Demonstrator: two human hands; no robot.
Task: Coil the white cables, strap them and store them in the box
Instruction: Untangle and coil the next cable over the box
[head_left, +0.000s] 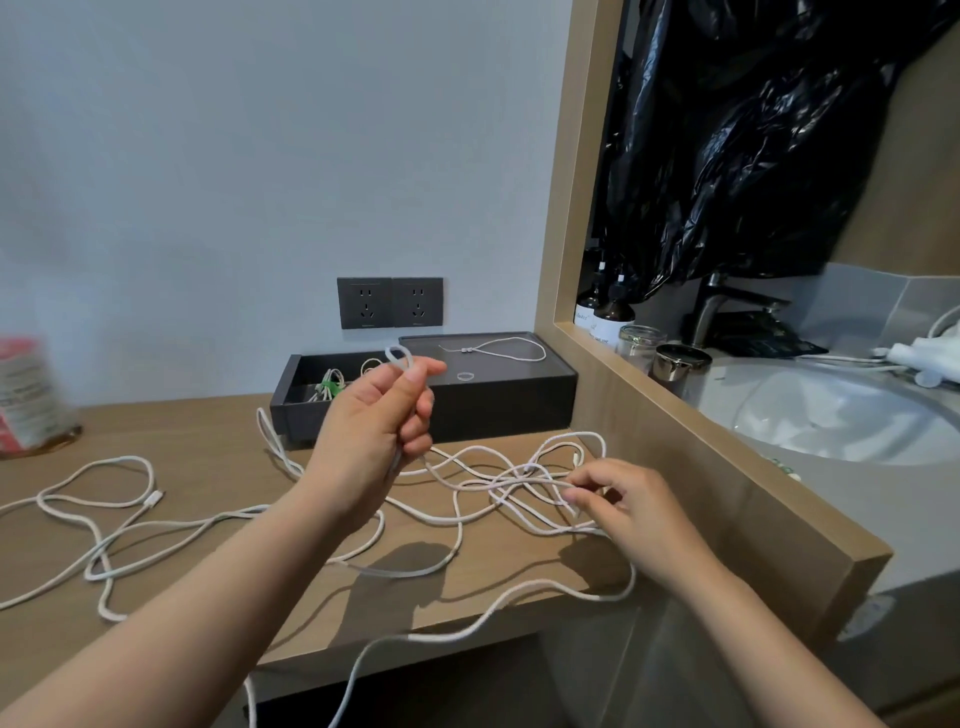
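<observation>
Pinching 1 strand of the tangled white cables (511, 483) on the wooden counter (208, 447) with the right hand (628, 512). Gripping a length in the raised left hand (363, 426), small loop above the thumb. Behind, against the wall: dark box (498, 405), half uncovered, strapped coils (327, 389) inside.

Left hand (375, 415) high, right hand (631, 512) low

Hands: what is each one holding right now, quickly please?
Left hand: closed on a folded loop of thin white cable.
Right hand: pinches tangled white cable strands on wooden desk.
</observation>
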